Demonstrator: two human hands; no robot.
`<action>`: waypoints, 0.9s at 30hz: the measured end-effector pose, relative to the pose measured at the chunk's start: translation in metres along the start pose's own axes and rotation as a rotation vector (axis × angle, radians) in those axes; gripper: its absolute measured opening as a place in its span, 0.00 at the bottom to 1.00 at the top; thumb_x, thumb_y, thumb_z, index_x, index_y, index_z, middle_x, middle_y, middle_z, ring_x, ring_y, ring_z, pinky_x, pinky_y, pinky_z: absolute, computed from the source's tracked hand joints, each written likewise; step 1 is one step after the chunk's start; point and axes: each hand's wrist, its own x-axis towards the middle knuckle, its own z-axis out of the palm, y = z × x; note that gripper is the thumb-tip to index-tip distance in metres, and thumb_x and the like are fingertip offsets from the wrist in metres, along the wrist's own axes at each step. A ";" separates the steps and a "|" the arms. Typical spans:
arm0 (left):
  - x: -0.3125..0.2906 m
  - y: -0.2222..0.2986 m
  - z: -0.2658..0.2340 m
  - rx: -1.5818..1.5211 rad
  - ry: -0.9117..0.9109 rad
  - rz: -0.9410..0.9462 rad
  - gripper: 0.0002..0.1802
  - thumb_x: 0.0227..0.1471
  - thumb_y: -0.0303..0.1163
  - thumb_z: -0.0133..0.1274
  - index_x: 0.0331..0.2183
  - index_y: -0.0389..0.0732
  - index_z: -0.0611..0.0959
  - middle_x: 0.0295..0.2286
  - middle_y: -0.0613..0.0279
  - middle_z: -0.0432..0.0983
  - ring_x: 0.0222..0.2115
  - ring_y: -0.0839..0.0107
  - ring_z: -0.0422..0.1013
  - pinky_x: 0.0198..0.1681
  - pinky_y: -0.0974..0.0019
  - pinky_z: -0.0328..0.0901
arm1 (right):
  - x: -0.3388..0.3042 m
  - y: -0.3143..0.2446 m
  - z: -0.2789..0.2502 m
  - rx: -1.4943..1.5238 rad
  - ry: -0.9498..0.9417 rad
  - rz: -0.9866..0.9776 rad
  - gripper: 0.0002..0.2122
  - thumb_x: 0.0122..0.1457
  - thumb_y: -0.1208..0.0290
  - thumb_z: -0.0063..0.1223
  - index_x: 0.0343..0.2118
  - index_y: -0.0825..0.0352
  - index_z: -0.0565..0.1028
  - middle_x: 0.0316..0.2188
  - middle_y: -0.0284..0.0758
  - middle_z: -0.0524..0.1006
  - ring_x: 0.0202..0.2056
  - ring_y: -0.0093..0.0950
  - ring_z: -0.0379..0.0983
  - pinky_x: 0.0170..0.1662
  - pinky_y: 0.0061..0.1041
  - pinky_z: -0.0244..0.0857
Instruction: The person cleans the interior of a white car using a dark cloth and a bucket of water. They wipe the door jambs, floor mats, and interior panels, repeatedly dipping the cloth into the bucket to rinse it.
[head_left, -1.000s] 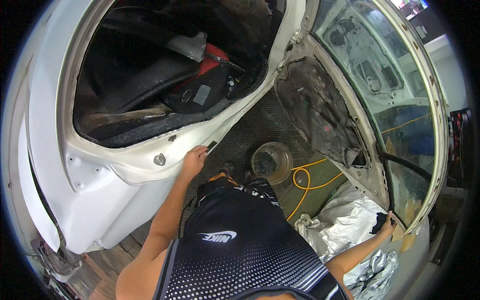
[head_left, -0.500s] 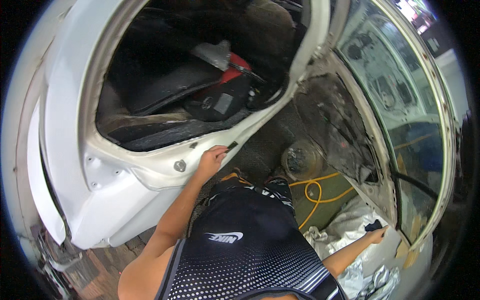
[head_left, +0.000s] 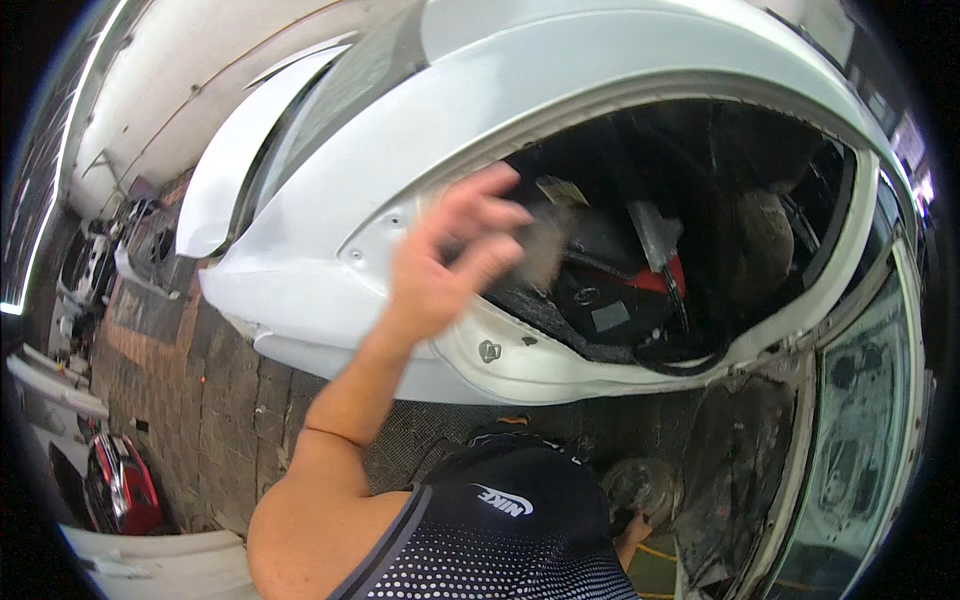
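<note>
My left hand [head_left: 455, 250], smeared by motion, is raised in front of the door opening of a white car body [head_left: 520, 110]. Its fingers and thumb are spread apart. A blurred brownish patch [head_left: 545, 250] shows just beyond the fingertips; I cannot tell whether it is part of the car's interior. Low beside my body, my right hand [head_left: 632, 532] is close to a round tub [head_left: 640, 487] on the floor. Most of its fingers are hidden, so what it holds, if anything, does not show.
An open car door [head_left: 850, 450] with its window glass stands on the right. Inside the car lie a red and black item [head_left: 665, 277] and dark parts. A red lamp-like part [head_left: 125, 485] and light panels [head_left: 170, 560] lie at the left. Yellow hose [head_left: 655, 552] runs beneath my right arm.
My view has swung left. My left hand has left the sill and risen; the small dark strip in its fingers no longer shows. My right hand has come in from the silvery sheeting.
</note>
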 end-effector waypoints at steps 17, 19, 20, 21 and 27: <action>0.255 -0.017 -0.056 0.688 0.597 0.691 0.17 0.61 0.32 0.48 0.50 0.40 0.77 0.40 0.53 0.74 0.41 0.54 0.71 0.47 0.58 0.65 | 0.095 0.070 -0.015 -0.009 0.051 -0.098 0.33 0.53 0.58 0.64 0.58 0.73 0.66 0.54 0.50 0.72 0.52 0.46 0.71 0.53 0.42 0.66; 0.267 -0.018 -0.045 0.814 0.499 0.766 0.17 0.61 0.32 0.48 0.51 0.40 0.75 0.40 0.54 0.74 0.41 0.53 0.70 0.47 0.56 0.65 | 0.077 0.061 0.001 -0.052 0.005 -0.052 0.33 0.53 0.58 0.64 0.58 0.73 0.66 0.54 0.50 0.72 0.52 0.46 0.71 0.53 0.41 0.66; 0.282 -0.014 -0.024 0.829 0.458 0.819 0.18 0.60 0.32 0.48 0.51 0.41 0.75 0.40 0.54 0.74 0.41 0.52 0.70 0.47 0.55 0.65 | 0.070 0.059 -0.001 -0.041 0.021 -0.018 0.33 0.53 0.58 0.63 0.58 0.73 0.66 0.54 0.49 0.72 0.52 0.46 0.71 0.54 0.41 0.66; 0.293 -0.011 -0.004 0.844 0.426 0.797 0.18 0.60 0.32 0.48 0.51 0.42 0.74 0.41 0.55 0.74 0.42 0.53 0.70 0.47 0.54 0.65 | 0.065 0.056 -0.004 -0.038 0.041 0.005 0.33 0.53 0.57 0.63 0.58 0.73 0.67 0.54 0.49 0.72 0.52 0.46 0.71 0.54 0.41 0.66; 0.353 -0.003 0.060 0.962 0.292 0.821 0.19 0.60 0.33 0.48 0.52 0.43 0.74 0.42 0.57 0.74 0.45 0.56 0.70 0.48 0.54 0.64 | 0.041 0.046 -0.001 -0.009 0.069 0.096 0.33 0.54 0.56 0.62 0.58 0.73 0.67 0.54 0.48 0.72 0.53 0.45 0.70 0.54 0.40 0.65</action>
